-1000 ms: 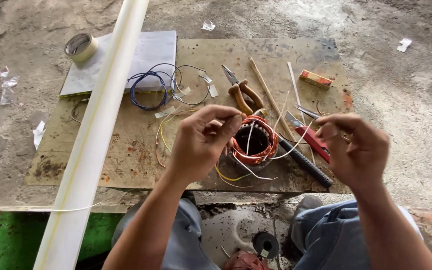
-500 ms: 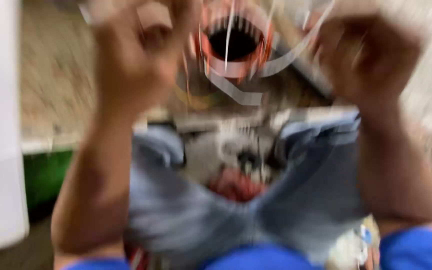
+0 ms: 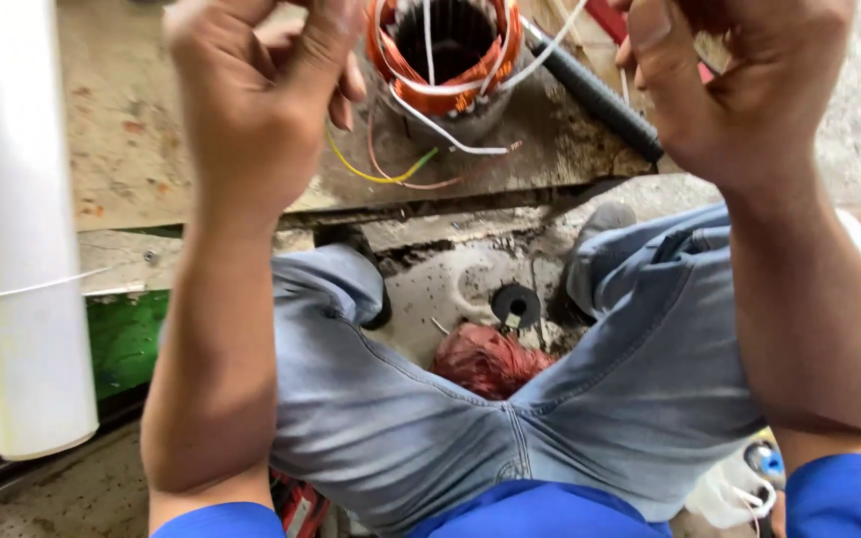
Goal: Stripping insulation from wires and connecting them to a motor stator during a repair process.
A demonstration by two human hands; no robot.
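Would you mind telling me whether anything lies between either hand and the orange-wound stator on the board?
Nothing visible blocks them. The left hand and right hand are raised on either side of the stator, with only its own loose white and yellow leads trailing out near the left hand. The black ridged handle lies toward the right hand.

Soft even daylight; slight blur

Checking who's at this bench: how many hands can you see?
2. The left hand is raised at upper left, the right hand at upper right, either side of the copper-wound motor stator. No other person's hands show.
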